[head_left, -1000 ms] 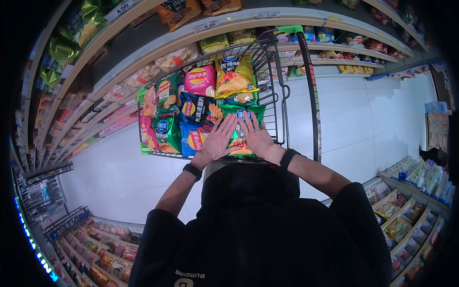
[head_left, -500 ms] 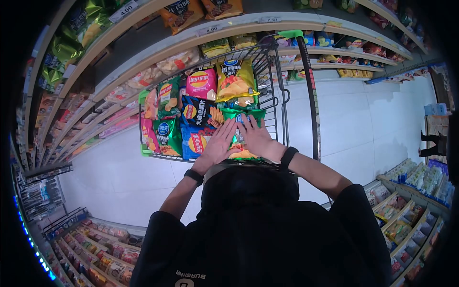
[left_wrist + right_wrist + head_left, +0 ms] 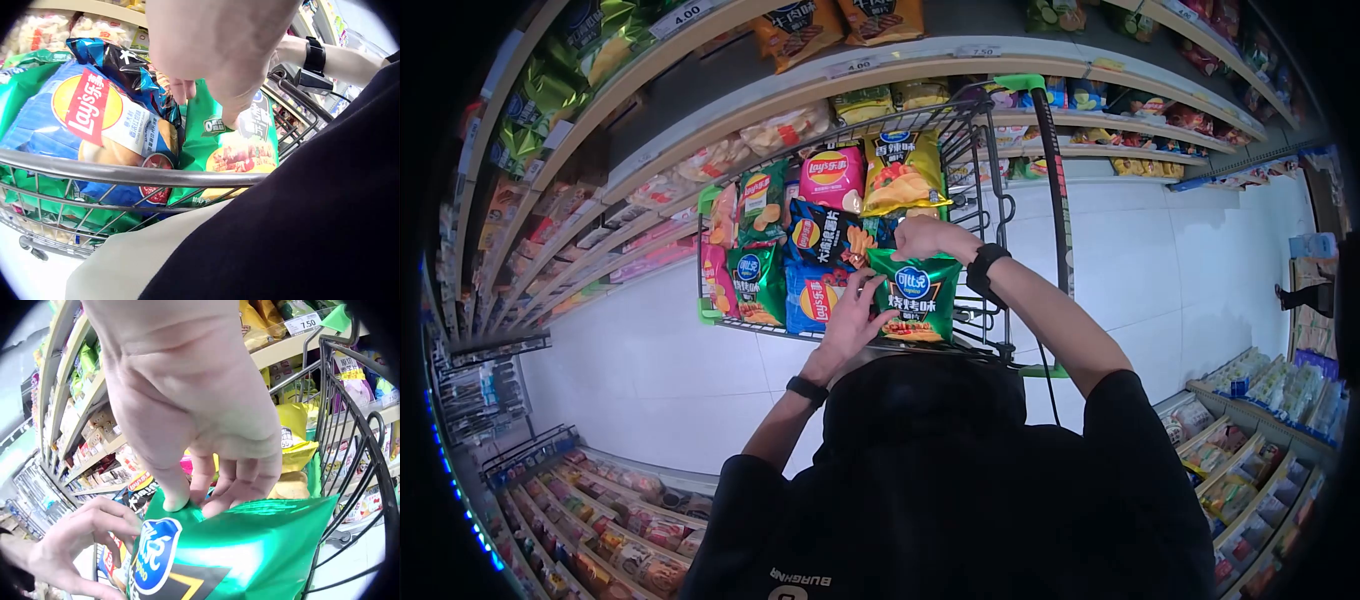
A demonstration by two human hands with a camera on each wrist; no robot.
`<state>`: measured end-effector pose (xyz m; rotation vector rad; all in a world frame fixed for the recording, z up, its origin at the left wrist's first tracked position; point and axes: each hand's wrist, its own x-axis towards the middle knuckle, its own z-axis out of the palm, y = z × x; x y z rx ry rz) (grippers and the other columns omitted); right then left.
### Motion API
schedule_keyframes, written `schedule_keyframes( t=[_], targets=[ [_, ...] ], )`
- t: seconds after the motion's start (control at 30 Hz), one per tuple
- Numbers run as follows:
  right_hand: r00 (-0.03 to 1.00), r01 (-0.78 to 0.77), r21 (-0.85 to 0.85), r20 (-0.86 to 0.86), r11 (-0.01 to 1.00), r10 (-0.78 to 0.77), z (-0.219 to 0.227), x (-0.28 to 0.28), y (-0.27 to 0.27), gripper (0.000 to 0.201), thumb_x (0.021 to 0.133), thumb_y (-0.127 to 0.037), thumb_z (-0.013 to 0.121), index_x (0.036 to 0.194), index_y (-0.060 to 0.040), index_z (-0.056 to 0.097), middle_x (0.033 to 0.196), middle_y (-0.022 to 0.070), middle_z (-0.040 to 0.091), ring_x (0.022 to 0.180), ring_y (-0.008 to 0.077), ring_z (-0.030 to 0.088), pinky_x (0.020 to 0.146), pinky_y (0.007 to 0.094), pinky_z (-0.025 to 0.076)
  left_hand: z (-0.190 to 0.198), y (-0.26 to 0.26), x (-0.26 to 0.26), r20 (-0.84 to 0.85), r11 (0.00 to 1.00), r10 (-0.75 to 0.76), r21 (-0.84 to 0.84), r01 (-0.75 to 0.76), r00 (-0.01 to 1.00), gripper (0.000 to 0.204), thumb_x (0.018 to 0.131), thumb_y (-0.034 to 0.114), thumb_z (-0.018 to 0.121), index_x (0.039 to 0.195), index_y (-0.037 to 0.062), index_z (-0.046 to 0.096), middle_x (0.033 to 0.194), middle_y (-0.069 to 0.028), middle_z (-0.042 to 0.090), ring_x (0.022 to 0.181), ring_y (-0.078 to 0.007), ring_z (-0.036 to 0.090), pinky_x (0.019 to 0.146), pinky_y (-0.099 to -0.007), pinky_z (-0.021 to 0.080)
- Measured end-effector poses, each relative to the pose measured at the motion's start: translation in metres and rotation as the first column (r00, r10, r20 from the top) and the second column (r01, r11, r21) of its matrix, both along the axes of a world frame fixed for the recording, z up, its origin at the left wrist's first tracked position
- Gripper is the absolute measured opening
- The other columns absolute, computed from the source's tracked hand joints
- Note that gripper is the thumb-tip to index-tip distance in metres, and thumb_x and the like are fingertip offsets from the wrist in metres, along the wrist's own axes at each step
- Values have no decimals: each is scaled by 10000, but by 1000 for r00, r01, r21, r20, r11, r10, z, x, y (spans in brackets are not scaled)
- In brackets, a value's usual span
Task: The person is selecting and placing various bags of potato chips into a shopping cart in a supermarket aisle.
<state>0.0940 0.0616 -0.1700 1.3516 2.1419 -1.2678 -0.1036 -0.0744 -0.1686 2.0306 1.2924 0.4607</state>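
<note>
My right hand point(image 3: 930, 238) pinches the top edge of a green bag of potato chips point(image 3: 915, 305), thumb on the near side and fingers behind. The bag stands tilted up at the handle end of a wire shopping cart point(image 3: 119, 164). Along the bag's left edge lies my left hand point(image 3: 84, 547), its fingers loosely bent and touching the bag. A blue Lay's bag point(image 3: 94, 112) sits just left of that hand. Beyond it are a black chip bag point(image 3: 825, 235), a pink Lay's bag point(image 3: 832, 178) and a yellow chip bag point(image 3: 900, 175).
Shelves of snack bags point(image 3: 785, 125) run along the cart's far side. The cart's black handle point(image 3: 1055, 180) with green ends is at the right. More stocked shelves point(image 3: 625, 520) stand behind me. At far right a person's dark-clad leg point(image 3: 1305, 297) shows.
My right hand has gone from lying flat on the green bag to gripping its top edge, and the bag now stands up more. The left hand has slid to its left edge.
</note>
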Motion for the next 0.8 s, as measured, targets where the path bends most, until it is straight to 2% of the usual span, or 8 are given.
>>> schedule_keyframes(
  t=[0.17, 0.27, 0.43, 0.53, 0.6, 0.63, 0.73, 0.8],
  targets=[
    [975, -35, 73, -218, 997, 50, 63, -1, -7, 302, 859, -340, 654, 852, -38, 651, 727, 84, 654, 675, 205, 639, 630, 337, 500, 9, -1, 7, 248, 982, 177, 16, -186, 953, 492, 917, 241, 634, 1301, -2, 446, 1296, -160, 443, 1133, -284, 532, 920, -366, 474],
    [904, 202, -218, -334, 955, -267, 101, -2, -16, 275, 888, -297, 623, 846, -26, 648, 725, 67, 654, 632, 158, 632, 599, 296, 515, 9, 7, 7, 315, 958, 278, -162, -237, 907, 432, 992, 303, 486, 1300, 3, 440, 1215, -168, 501, 1088, -280, 548, 941, -361, 433],
    [605, 506, -491, -385, 709, -697, 100, -4, -30, 288, 909, -233, 586, 800, 33, 596, 753, 101, 647, 645, 173, 660, 575, 281, 561, 18, 31, 15, 409, 426, 771, -901, 82, 487, 792, 939, 709, 227, 1426, 103, 379, 1352, -63, 478, 1246, -190, 442, 1076, -370, 322],
    [313, 648, -628, -296, 431, -903, 62, -1, -33, 268, 908, -195, 574, 873, 71, 576, 819, 147, 654, 683, 217, 686, 602, 304, 595, 0, 35, 7, 448, 456, 743, -883, 113, 497, 809, 930, 723, 210, 1425, 104, 372, 1363, -69, 474, 1288, -185, 418, 1091, -372, 311],
    [51, 672, -709, -242, 213, -969, 38, 3, -36, 253, 898, -146, 560, 941, 103, 560, 854, 176, 659, 682, 250, 698, 595, 327, 610, -15, 36, 2, 515, 699, 611, -707, -105, 602, 755, 912, 618, 470, 1398, 48, 375, 1314, -104, 525, 1217, -204, 502, 1035, -370, 391],
    [39, 641, -739, -237, 206, -971, 35, 5, -35, 337, 918, -185, 576, 1039, 126, 529, 963, 210, 646, 837, 275, 699, 791, 332, 607, 0, 32, 3, 474, 798, 506, -575, -182, 721, 748, 895, 560, 557, 1388, 29, 374, 1296, -117, 538, 1195, -210, 521, 1018, -371, 409],
    [-123, 564, -793, -357, 231, -926, 12, -2, -32, 347, 909, -184, 605, 1059, 121, 537, 1035, 222, 637, 908, 270, 686, 877, 316, 568, -1, 29, 7, 365, 916, 360, -313, -251, 859, 726, 782, 282, 796, 1314, -21, 406, 1164, -156, 618, 1056, -216, 611, 892, -347, 492],
    [160, 708, -545, -496, 449, -854, 12, -4, -30, 419, 877, -201, 653, 1177, 67, 533, 1121, 220, 625, 1048, 297, 633, 960, 359, 505, -21, 31, 7, 321, 886, 418, -351, -303, 850, 668, 785, 247, 800, 1276, -21, 436, 1095, -143, 652, 988, -195, 640, 826, -320, 516]
  ],
)
